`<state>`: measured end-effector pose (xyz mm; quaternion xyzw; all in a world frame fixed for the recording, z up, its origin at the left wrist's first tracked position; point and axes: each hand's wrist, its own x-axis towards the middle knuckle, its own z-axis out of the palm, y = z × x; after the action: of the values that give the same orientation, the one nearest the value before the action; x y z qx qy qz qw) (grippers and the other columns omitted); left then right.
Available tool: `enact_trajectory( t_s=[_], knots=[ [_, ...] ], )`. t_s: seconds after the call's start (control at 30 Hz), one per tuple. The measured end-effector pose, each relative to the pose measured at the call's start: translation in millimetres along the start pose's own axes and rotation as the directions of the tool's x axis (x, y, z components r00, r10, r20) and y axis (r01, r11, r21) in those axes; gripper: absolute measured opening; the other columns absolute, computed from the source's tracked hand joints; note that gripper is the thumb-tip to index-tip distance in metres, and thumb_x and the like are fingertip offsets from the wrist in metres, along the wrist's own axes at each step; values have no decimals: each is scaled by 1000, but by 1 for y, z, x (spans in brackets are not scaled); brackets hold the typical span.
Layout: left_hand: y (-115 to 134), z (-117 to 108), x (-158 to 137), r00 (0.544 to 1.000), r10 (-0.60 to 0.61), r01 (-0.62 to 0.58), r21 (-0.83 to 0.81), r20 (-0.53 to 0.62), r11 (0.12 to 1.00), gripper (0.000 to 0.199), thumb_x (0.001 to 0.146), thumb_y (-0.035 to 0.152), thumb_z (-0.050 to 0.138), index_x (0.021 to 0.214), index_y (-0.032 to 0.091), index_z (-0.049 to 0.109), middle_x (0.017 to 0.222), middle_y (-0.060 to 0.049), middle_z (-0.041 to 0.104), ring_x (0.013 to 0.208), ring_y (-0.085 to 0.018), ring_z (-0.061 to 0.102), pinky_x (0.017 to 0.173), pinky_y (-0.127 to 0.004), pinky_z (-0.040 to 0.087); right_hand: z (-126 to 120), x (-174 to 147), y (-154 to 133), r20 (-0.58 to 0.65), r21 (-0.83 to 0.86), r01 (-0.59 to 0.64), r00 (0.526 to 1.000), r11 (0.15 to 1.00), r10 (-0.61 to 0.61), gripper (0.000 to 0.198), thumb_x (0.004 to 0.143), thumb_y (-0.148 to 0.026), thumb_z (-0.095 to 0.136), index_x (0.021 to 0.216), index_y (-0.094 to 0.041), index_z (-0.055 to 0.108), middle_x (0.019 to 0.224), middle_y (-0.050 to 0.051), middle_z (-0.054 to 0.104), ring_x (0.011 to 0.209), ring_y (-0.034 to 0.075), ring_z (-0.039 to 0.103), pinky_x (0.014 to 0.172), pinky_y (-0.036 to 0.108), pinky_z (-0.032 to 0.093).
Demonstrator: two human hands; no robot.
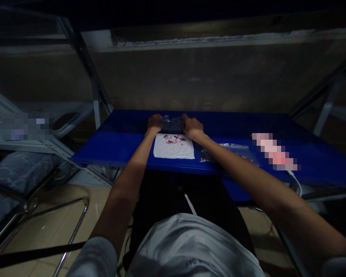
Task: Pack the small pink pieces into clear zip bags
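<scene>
A clear plastic bag (172, 123) is stretched between my two hands, just beyond a white cloth or tissue. My left hand (155, 124) grips its left side with the fingers closed. On the opposite side, my right hand (192, 127) holds the bag the same way. The white sheet (173, 151) lies flat on the blue table, closer to my body. Scattered across its upper part are several small pink pieces (175, 141) along with a few dark ones, too small to name. What the bag contains, if anything, cannot be made out.
Beneath my right forearm, clear zip bags (236, 147) with pink and dark bits rest on the blue table (127, 136). A blurred-out pinkish object (273, 151) with a white cable (295, 180) lies at right. Metal frame legs (96, 104) flank the table; a metal chair (77, 223) stands lower left.
</scene>
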<state>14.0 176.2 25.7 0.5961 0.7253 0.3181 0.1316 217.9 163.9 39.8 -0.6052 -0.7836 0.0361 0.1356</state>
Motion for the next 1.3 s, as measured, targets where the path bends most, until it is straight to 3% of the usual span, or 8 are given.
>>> enact_trajectory(
  t_s=[0.2,0.37,0.5,0.67,0.83,0.97,1.2,1.3],
  knots=[
    [15,-17,-20,992,93,-100,-79,-85,992,26,88,13,65,112,15,77,106,-12,79,97,-22,73,85,-28,51,-16,-12,14,-50,111,-17,999,994,23,47,99,-26,56,145,-18,57,118,21,74,112,37,71,89,45,56],
    [28,-30,-98,954,92,-145,-172,-284,974,15,91,25,65,96,18,78,74,-5,71,70,-19,64,70,-29,43,-42,-59,48,-44,386,-12,999,922,32,44,92,-35,69,133,-17,67,108,14,78,100,29,73,89,38,54],
    [53,-13,-161,920,-18,-115,-312,-391,943,32,97,37,60,71,21,65,52,3,49,52,-13,47,59,-28,31,-51,-108,71,-75,570,-88,985,817,158,39,89,-47,68,115,-20,75,96,10,79,88,26,72,78,35,52],
    [95,18,-190,954,244,-290,-328,-175,899,41,107,42,45,74,22,60,59,2,55,58,-14,55,64,-27,36,-46,-133,89,-122,685,-162,936,711,331,38,88,-50,62,102,-17,76,83,8,76,72,21,66,65,31,46],
    [115,33,-202,897,431,-413,-162,100,896,26,93,42,72,110,22,69,94,-4,70,84,-20,67,77,-28,50,-47,-137,101,-81,657,-206,937,725,340,38,87,-51,63,98,-18,75,75,7,72,63,18,62,59,29,43],
    [116,42,-208,866,446,-461,15,228,887,22,90,35,77,105,19,75,116,-11,66,106,-26,67,92,-34,55,-49,-141,102,34,637,-274,944,720,329,33,87,-49,64,97,-19,74,72,5,71,61,18,63,57,29,45],
    [113,40,-206,857,466,-471,-31,221,882,18,103,24,57,103,18,74,109,-8,67,100,-20,67,93,-30,54,-56,-144,99,95,519,-378,917,767,388,34,91,-51,64,80,-19,72,66,7,72,65,22,70,62,32,50],
    [112,34,-206,866,489,-485,-57,108,872,21,105,28,54,106,22,74,106,-7,66,93,-19,66,86,-28,53,-60,-146,93,152,614,-379,917,692,368,54,92,-68,59,71,-19,70,65,12,72,61,24,70,57,33,52]
  ],
)
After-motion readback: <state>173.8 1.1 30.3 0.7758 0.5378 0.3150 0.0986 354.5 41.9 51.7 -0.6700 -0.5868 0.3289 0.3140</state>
